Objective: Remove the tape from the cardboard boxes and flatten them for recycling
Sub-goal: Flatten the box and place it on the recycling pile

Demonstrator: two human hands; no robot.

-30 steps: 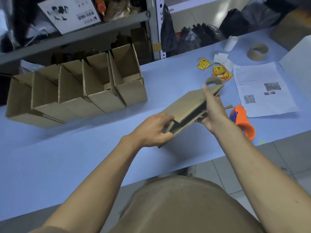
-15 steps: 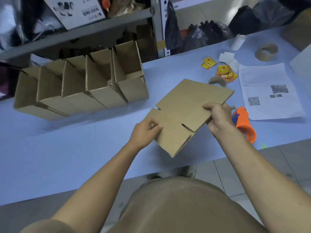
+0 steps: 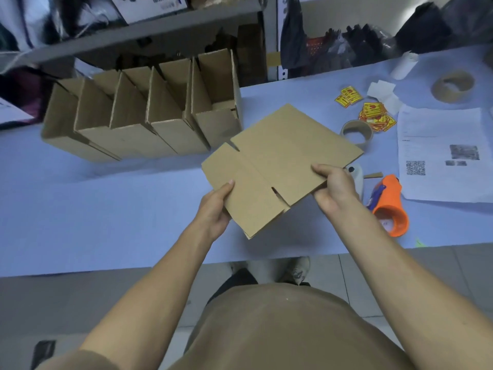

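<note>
- both hands, left hand (image 3: 214,209) and right hand (image 3: 334,189), pinch the flat box (image 3: 277,161) above the worktop (image 3: 106,209) near its front edge.
- open boxes (image 3: 149,116) stand in a row by the back edge.

A second ago I had the flattened box (image 3: 282,166) half-collapsed and edge-on, my right hand (image 3: 336,188) laid open along its top. Now it's pressed flat, broad face up toward me. My right hand has slid down to the near right edge and pinches it, thumb on top. My left hand (image 3: 215,209), which was wrapped over the near corner, now grips the left flap from the side, thumb on the face. The box sits a little closer in over the table (image 3: 106,209).
</note>
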